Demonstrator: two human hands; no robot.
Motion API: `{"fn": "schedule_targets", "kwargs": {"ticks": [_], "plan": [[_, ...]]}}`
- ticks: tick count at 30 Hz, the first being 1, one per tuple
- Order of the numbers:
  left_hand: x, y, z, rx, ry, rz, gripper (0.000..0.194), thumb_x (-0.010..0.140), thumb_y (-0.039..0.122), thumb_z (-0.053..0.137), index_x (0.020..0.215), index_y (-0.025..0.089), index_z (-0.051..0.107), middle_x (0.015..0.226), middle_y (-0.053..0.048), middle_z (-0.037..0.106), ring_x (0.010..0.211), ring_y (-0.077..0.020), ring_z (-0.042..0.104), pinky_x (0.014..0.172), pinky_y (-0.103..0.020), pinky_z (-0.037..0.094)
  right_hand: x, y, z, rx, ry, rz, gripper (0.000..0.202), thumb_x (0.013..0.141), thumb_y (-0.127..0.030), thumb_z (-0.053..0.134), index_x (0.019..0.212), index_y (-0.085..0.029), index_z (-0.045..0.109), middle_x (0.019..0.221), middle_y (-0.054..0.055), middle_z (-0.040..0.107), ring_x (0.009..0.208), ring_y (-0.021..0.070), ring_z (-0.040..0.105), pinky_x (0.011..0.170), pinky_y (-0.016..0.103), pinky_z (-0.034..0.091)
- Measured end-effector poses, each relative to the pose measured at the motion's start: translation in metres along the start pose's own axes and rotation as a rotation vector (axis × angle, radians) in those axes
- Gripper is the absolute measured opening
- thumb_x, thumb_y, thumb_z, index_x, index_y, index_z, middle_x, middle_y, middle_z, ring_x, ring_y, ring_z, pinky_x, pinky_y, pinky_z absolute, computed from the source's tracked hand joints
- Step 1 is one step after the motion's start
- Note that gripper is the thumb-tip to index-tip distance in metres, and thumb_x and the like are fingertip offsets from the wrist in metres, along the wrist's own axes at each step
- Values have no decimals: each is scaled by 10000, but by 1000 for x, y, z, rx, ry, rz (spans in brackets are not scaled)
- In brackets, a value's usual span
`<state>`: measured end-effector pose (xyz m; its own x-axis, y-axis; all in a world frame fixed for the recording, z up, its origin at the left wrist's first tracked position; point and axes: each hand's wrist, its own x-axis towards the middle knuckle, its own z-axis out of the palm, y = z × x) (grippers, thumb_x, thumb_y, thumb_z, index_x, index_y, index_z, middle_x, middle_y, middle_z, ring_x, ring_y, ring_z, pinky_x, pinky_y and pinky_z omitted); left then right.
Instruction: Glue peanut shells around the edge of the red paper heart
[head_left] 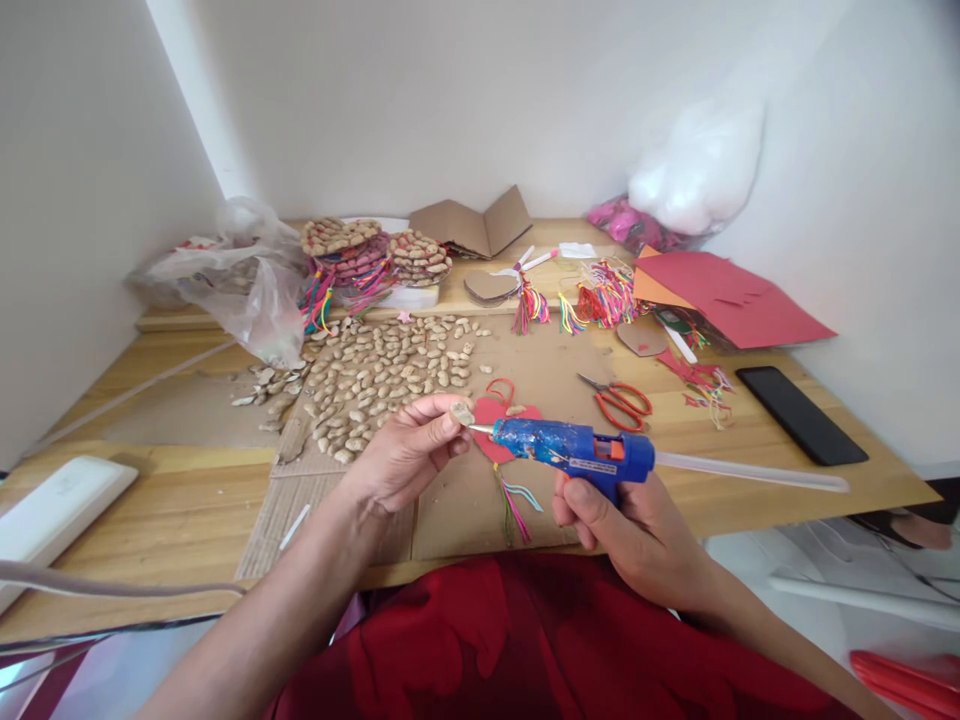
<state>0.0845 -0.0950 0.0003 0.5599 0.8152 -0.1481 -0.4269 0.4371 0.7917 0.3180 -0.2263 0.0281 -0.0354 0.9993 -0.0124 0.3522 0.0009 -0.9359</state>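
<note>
Pinched between the thumb and fingers of my left hand (409, 445) is a peanut (462, 413). My right hand (630, 530) is wrapped round the handle of a blue hot glue gun (555, 443), its nozzle pointing left and at the peanut. A clear glue stick (750, 470) juts from the gun's back end. Beneath the nozzle lies a red paper heart (491, 447), partly covered by the gun, with a peanut (516, 409) on it, a red cord loop at its top and a coloured tassel (514, 510) below.
Many loose peanuts (390, 365) spread over cardboard at left. Orange-handled scissors (621, 400) and a black phone (802, 415) lie to the right. Stacked peanut-covered pieces (341, 240), tassels (607, 290) and red paper (735, 290) are behind. A white power strip (67, 515) sits far left.
</note>
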Motion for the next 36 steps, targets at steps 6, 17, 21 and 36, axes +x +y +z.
{"fn": "schedule_targets", "kwargs": {"ticks": [6,17,21,36], "plan": [[-2,3,3,9,30,-26,384,555,359,1050,795,179,811,745,7,698,648,-94,586,633,-217,474,1,0,-1,18,-25,-14,348,1062,-503,535,873,-224,620,750,18,650,578,127,539,504,254,452],[-1,2,4,-7,15,-31,419,575,421,1045,813,162,817,694,2,688,642,-88,583,630,-200,473,0,4,-3,-74,-21,-20,357,1071,-491,522,858,-221,618,736,14,641,576,126,545,514,258,461],[-1,2,3,-25,30,-30,440,544,405,1059,817,156,821,733,-3,712,649,-87,609,639,-200,490,1,4,-4,-103,-4,-44,366,1065,-490,532,842,-218,632,732,15,648,586,129,561,513,254,454],[0,1,1,-22,28,-17,426,535,424,1060,774,167,819,741,-3,719,652,-81,613,642,-196,493,2,4,-3,-116,19,-16,394,1046,-523,544,819,-218,650,730,26,651,580,137,565,511,261,447]]}}
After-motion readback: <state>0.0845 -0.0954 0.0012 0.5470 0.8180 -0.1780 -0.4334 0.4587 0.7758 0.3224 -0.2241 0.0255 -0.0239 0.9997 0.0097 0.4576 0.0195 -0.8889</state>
